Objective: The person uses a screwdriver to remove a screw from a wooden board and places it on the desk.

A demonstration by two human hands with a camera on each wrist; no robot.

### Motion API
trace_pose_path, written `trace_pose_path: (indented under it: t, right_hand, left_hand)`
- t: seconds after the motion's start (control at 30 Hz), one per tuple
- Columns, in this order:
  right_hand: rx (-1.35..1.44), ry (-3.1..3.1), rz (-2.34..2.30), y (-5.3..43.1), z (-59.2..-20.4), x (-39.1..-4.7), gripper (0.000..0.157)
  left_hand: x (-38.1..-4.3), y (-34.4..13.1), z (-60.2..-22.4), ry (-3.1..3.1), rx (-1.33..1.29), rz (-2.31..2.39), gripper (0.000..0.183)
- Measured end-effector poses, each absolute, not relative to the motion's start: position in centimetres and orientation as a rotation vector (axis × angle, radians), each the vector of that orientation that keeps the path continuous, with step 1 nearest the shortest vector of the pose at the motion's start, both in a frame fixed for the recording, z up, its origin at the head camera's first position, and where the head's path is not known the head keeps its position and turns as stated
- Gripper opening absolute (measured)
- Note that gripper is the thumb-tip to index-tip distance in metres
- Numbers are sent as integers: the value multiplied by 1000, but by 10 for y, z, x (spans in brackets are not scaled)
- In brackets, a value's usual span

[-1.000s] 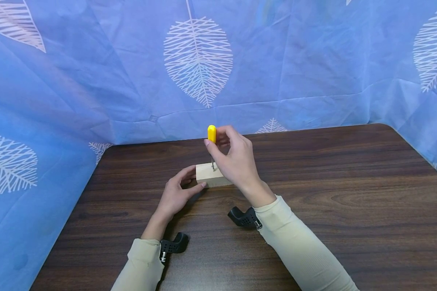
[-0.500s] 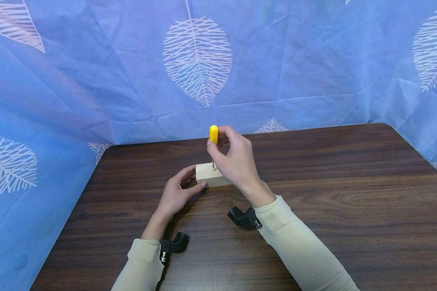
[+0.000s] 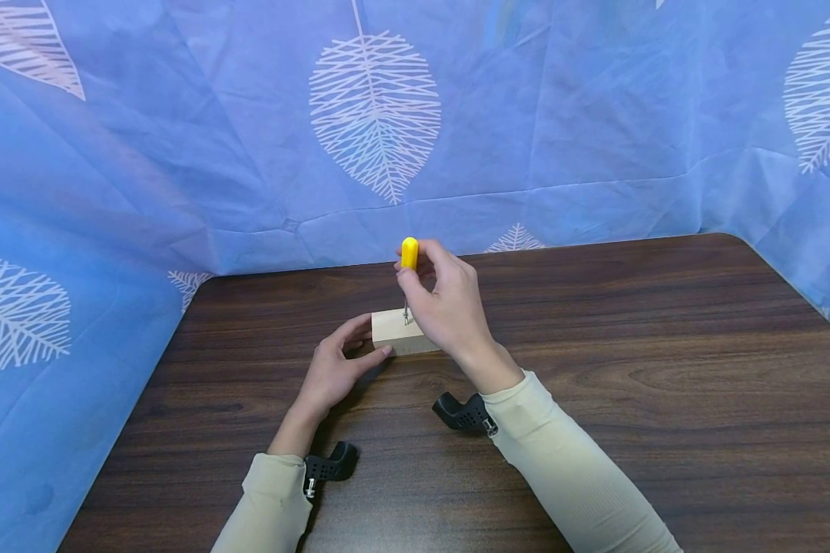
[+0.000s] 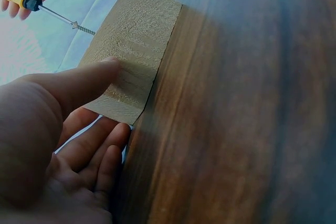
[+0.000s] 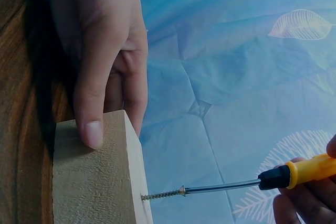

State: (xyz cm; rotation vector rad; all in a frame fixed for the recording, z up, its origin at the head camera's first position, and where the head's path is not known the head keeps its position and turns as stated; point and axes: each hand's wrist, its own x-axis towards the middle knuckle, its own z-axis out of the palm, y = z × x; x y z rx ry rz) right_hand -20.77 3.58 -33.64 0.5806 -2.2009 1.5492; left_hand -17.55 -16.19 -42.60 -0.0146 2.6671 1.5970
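Note:
A pale wooden block (image 3: pixel 394 338) rests on the table. My left hand (image 3: pixel 330 367) grips its left end, the thumb on the near face and the other fingers behind. A screw (image 5: pixel 161 195) stands in the block's top face, with much of its thread showing. Above it, my right hand (image 3: pixel 449 296) pinches the yellow handle of a screwdriver (image 3: pixel 410 253) between thumb and fingers. In the right wrist view, the metal shaft (image 5: pixel 223 186) meets the screw head, in line with it. The block's right end is hidden behind my right hand in the head view.
The dark wood-grain table (image 3: pixel 629 399) spreads around both hands. A blue cloth (image 3: pixel 249 115) with white leaf prints hangs behind it and at the sides. Black wrist mounts (image 3: pixel 332 462) sit on both cream sleeves.
The top of the screwdriver handle has shifted slightly to the right and stands more upright, my right fingers moving with it. The left hand and the block stay put.

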Motion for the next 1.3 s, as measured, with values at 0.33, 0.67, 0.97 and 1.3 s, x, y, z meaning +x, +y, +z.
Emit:
trace_pose_path:
  t: [0.33,0.67,0.97,1.3]
  right_hand:
    - [592,-2215,1562,36,-336,-207,17]
    - [586,-2209,1517,36,-336,-208,15]
    - [601,-2133,1450,36,-338,-210,19]
    - [587,-2137,1558,37,-335,-210,25]
  left_hand:
    - [-176,-162,-425,2654,-32,1597,62]
    - [-175,-161,-424,2657,-34,1589,62]
    - [-175,-161,-424,2654,-39,1584,63]
    - [-176,-161,-425,2667,-37,1585,63]
